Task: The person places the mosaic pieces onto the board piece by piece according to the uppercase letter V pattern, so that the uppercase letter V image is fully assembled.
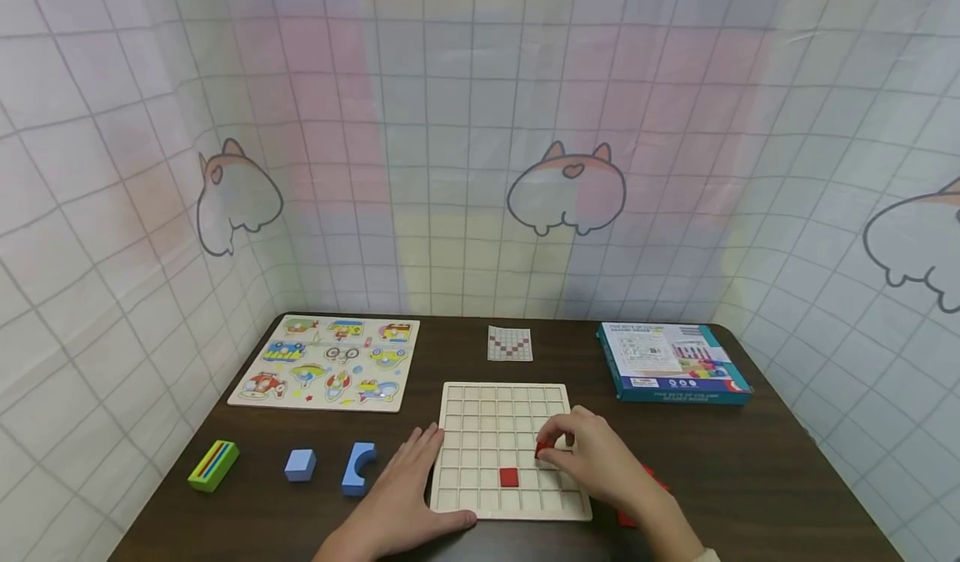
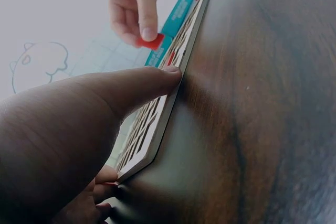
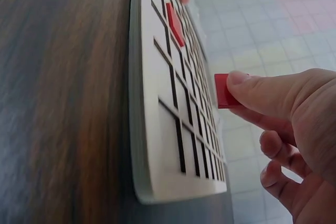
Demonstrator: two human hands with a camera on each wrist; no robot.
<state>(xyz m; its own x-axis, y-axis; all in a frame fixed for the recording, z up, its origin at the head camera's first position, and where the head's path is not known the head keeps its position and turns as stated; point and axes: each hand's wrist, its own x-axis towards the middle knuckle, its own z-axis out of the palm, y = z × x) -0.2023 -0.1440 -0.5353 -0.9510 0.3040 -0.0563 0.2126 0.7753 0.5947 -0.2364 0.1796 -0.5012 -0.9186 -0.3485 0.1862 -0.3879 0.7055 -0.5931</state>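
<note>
— Over the right half of the grid board (image 1: 504, 449), my right hand (image 1: 600, 462) pinches a red square tile (image 1: 543, 449) between thumb and forefinger, just above the cells and not yet seated.

— And the other hand?

— My left hand (image 1: 408, 483) lies flat, fingers straight, pressing the board's left edge onto the tabletop (image 1: 750, 462). The left wrist view shows a fingertip right on the rim.

— So how do I set it well?

— I judge it best to keep the tile level, square its edges to the cell walls, and lower it straight; a tilted corner could catch on a rib. Another red tile (image 1: 509, 478) already sits in a cell lower down, and I steer clear of nudging it.

— Anything else nearby?

— More red pieces (image 1: 651, 480) lie on the tabletop to the right, partly hidden by my wrist. A small pattern card (image 1: 510, 343) lies beyond the board.
</note>
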